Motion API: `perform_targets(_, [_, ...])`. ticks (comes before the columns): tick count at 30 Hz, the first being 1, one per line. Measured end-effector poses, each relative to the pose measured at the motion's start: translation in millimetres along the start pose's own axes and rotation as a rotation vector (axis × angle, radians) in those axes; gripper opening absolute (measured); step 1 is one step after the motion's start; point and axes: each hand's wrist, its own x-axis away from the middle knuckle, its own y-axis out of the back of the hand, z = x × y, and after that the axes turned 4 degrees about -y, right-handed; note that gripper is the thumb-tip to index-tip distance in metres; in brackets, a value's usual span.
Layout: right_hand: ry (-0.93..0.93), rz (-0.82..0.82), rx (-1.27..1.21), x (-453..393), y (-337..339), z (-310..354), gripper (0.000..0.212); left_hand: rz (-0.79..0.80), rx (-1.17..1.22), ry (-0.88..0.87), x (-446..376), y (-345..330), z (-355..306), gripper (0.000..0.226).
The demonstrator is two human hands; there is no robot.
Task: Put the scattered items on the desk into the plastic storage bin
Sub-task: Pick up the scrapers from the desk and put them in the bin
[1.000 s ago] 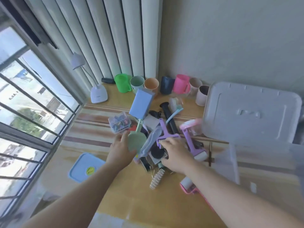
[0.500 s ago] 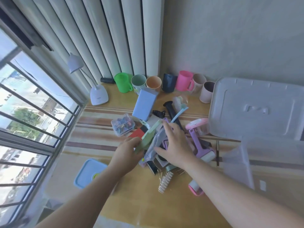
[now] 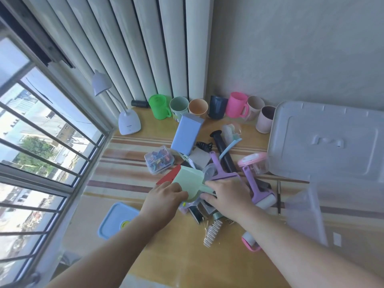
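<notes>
While both hands grip smooth mint plastic scoop [image 3: 190, 180], left hand [image 3: 166, 196] pinches bowl edge, right hand [image 3: 226, 196] clasps handle; glossy tabletop [image 3: 170, 256]; no legible writing.

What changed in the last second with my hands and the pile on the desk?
The pale green scoop tipped from lying flat to raised on edge. The left hand grips its rim, and the right hand moved onto its handle. The cups, bin lid and lamp stayed put.
</notes>
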Motion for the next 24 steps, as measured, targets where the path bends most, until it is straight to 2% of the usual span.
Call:
perform_targets(4, [-0.028,0.100,0.105,-6,2,14,0.030,-0.008,-0.012,-0.115,1,-7,7,0.034])
perform_targets(6, [-0.059,0.102,0.102,-6,0,20,0.028,-0.054,-0.002,-0.182,-1,-10,12,0.033])
perform_targets(8, [-0.089,0.080,0.113,-6,0,21,0.026,-0.091,0.003,-0.167,-4,-10,21,0.029])
perform_targets(9, [-0.102,0.071,0.120,-6,0,18,0.023,-0.081,0.004,-0.079,-6,-11,27,0.041])
perform_targets(11, [-0.111,0.047,0.111,-2,3,5,0.020,0.007,0.045,0.222,-12,-14,40,0.079])
perform_targets(12, [-0.118,0.042,0.081,1,5,-3,0.019,0.052,0.064,0.371,-16,-18,46,0.087])
perform_targets(14, [-0.143,0.051,0.015,11,6,-18,0.018,0.186,0.126,0.547,-24,-28,52,0.083])
perform_targets(16, [-0.172,0.056,0.000,20,5,-29,0.020,0.295,0.247,0.611,-34,-37,50,0.079])
perform_targets(19, [-0.206,0.024,0.034,31,-3,-42,0.017,0.323,0.380,0.707,-48,-45,41,0.085])
perform_targets(21, [-0.212,0.016,0.064,38,-7,-47,0.015,0.341,0.346,0.730,-57,-49,36,0.093])
perform_targets(24, [-0.211,0.028,0.054,44,-8,-53,0.025,0.389,0.255,0.730,-70,-47,33,0.107])
